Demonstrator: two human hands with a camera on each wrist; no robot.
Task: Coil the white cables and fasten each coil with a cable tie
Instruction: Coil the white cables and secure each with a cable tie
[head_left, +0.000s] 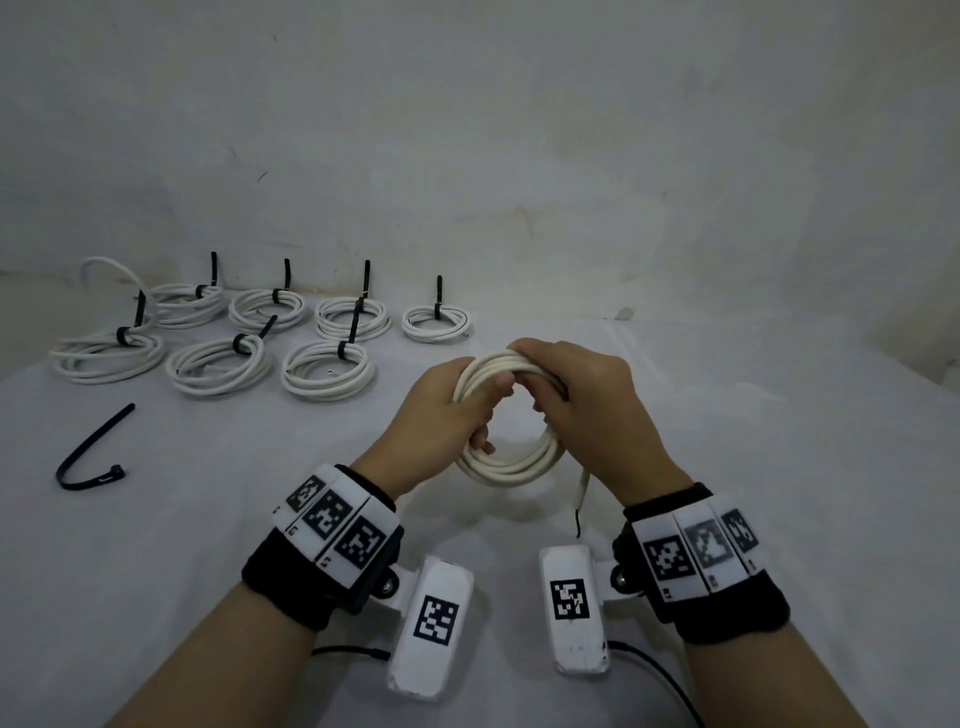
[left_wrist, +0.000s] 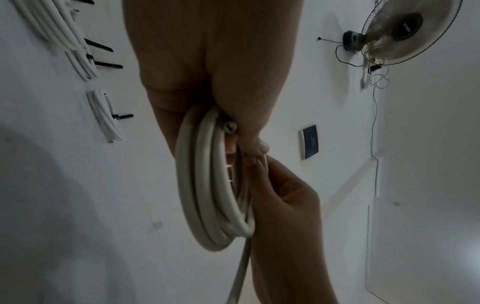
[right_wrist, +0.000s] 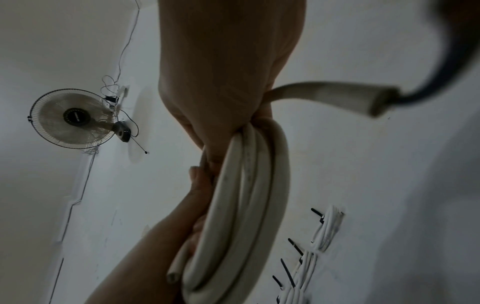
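White cable wound into a coil (head_left: 511, 421) hangs upright between both hands above the tabletop (head_left: 753, 415), its ring facing the person. The left hand (head_left: 441, 415) has its fingers (head_left: 480, 436) curled through the ring and its thumb pressed over the top strands; the right hand (head_left: 582, 400) is wrapped over the top right of the bundle, so both grip the same upper arc, nearly touching. A loose cable end (head_left: 581, 491) dangles below the right hand.

The coil is not yet tied. The one free black cable tie (head_left: 91, 454) lies flat on the tabletop well to the left, its long axis running up and to the right, plainly nearer the left hand. Reaching it likely means the right hand alone keeps the strands bunched.

Seven tied coils (head_left: 327, 366) sit in two rows at the far left. No containers are in view.
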